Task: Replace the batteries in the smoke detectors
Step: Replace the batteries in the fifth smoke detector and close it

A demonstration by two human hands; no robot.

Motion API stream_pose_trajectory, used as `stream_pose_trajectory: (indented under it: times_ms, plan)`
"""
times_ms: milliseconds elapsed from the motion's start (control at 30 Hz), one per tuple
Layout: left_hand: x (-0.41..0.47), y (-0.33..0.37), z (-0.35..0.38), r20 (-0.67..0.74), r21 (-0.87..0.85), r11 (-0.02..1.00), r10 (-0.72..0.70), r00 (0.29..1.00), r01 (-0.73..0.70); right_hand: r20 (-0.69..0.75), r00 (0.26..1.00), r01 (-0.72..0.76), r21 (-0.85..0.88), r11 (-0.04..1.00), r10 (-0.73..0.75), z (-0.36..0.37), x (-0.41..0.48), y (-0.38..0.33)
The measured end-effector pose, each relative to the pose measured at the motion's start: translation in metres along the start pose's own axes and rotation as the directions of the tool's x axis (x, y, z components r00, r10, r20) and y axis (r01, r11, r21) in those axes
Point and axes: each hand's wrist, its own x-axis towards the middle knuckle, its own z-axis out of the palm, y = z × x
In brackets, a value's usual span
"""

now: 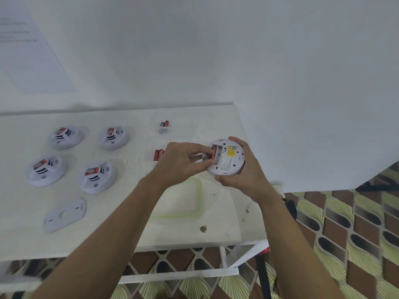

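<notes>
Between hands (183, 161) (244, 175): detector (228, 158), battery (213, 153) pinched.

Left of the translucent green-rimmed plastic lid (183, 201), four round white smoke detectors (97, 176) and a flat white mounting plate (64, 214) block the white table (233, 225); red batteries (164, 124) lie behind it; right of it, bare tabletop is open.

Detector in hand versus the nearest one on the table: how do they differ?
The held detector is lifted, back up, yellow label showing; the resting detector lies face up with a red sticker. The left hand pinches a red battery at the held detector; the resting detector is untouched. Both are round and white.
</notes>
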Motion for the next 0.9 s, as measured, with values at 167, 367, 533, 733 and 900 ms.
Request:
stream_pose_trajectory:
  times_ms: [167,367,533,733,900]
  plan:
    - [0.0,0.001,-0.002,-0.016,0.011,1.0,0.003,1.0,-0.003,-0.019,1.0,-0.017,0.022,1.0,0.017,0.002,0.0,0.002]
    - [0.008,-0.011,-0.008,-0.197,-0.081,0.985,-0.164,0.967,0.15,-0.014,0.999,-0.048,0.059,0.997,0.049,0.007,0.004,0.009]
    - [0.023,-0.024,-0.021,-0.176,-0.444,0.841,-0.42,0.89,0.309,-0.075,0.997,-0.024,0.066,0.998,0.029,0.015,0.015,0.012]
    - [0.047,-0.067,-0.034,-0.27,-0.257,0.852,-0.516,0.813,0.455,-0.164,0.986,-0.01,0.088,0.996,0.025,0.023,0.033,0.015]
    - [0.058,-0.088,-0.035,-0.057,0.237,0.899,-0.365,0.929,0.367,-0.205,0.979,0.0,0.099,0.995,0.021,0.028,0.052,0.01]
